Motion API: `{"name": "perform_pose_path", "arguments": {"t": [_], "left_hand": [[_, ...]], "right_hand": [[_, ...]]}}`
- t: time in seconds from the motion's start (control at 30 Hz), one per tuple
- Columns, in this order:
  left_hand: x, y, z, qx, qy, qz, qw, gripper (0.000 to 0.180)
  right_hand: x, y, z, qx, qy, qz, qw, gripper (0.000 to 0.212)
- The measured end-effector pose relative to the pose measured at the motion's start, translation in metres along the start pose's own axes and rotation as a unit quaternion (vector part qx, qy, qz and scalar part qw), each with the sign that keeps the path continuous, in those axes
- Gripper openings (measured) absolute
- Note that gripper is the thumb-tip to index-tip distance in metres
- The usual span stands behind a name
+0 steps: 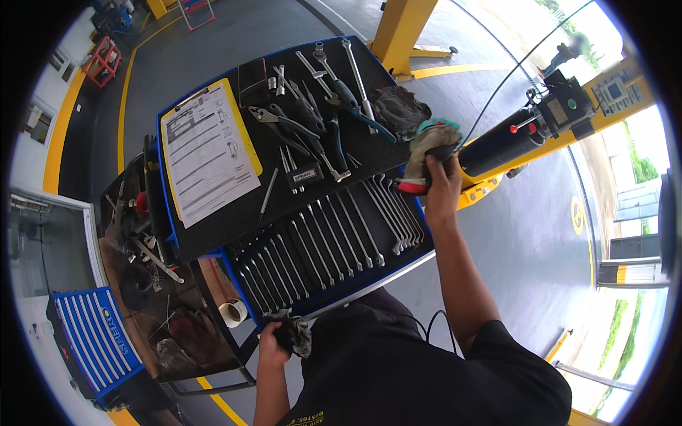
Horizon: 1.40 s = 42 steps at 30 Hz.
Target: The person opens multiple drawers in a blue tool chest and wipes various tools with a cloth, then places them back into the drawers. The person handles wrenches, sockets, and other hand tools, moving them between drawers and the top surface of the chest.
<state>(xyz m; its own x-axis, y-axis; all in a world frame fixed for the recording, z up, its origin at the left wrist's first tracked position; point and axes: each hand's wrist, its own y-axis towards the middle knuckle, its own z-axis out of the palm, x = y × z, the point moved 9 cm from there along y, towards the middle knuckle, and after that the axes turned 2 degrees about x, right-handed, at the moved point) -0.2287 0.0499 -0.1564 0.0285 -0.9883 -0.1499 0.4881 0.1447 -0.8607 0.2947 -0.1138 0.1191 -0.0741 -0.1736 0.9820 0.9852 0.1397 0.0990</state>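
My right hand (pixel 444 186) is closed on a bundled rag (pixel 430 145), beige-grey with teal and red parts, at the right edge of the black tool-cart top (pixel 238 181). Next to it a crumpled dark cloth (pixel 399 112) lies on the mat. Low in front of me, my left hand (pixel 271 346) grips a dark, stained rag (pixel 295 332) beside the near left corner of an open drawer. Rows of combination wrenches (pixel 327 241) lie in that drawer. Slip-joint pliers (pixel 280 121), ratchets and several other hand tools rest on the cart top.
A yellow clipboard (pixel 254 160) with printed sheets lies on the cart's left. Further left stands a dirty workbench (pixel 153 312) with loose tools and a tape roll (pixel 232 312). A blue tool cabinet (pixel 99 344) is at lower left. A yellow lift post (pixel 401 35) rises behind the cart.
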Motion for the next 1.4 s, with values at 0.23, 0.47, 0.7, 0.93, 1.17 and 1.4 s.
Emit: {"name": "perform_pose_path", "arguments": {"t": [0.23, 0.47, 0.7, 0.93, 1.17, 1.4], "left_hand": [[-0.047, 0.021, 0.038, -0.017, 0.042, 0.021, 0.999, 0.041], [-0.08, 0.052, 0.083, -0.009, 0.138, 0.104, 0.985, 0.04], [-0.1, 0.157, 0.111, 0.023, 0.068, 0.11, 0.991, 0.028], [-0.119, 0.223, 0.149, 0.069, -0.075, 0.172, 0.98, 0.025], [-0.08, 0.204, 0.13, 0.095, -0.039, 0.177, 0.979, 0.025], [-0.023, 0.114, 0.019, -0.005, -0.154, 0.244, 0.957, 0.026]], "right_hand": [[0.058, 0.067, 0.079, 0.042, -0.48, -0.27, 0.833, 0.029], [0.024, 0.067, 0.141, 0.109, -0.565, -0.312, 0.756, 0.031], [-0.04, 0.069, 0.159, 0.211, -0.684, -0.092, 0.693, 0.081], [-0.053, 0.086, 0.154, 0.26, -0.698, -0.065, 0.664, 0.072], [-0.051, 0.081, 0.159, 0.239, -0.671, 0.007, 0.701, 0.105], [-0.056, 0.076, 0.164, 0.246, -0.696, 0.013, 0.674, 0.111]]}}
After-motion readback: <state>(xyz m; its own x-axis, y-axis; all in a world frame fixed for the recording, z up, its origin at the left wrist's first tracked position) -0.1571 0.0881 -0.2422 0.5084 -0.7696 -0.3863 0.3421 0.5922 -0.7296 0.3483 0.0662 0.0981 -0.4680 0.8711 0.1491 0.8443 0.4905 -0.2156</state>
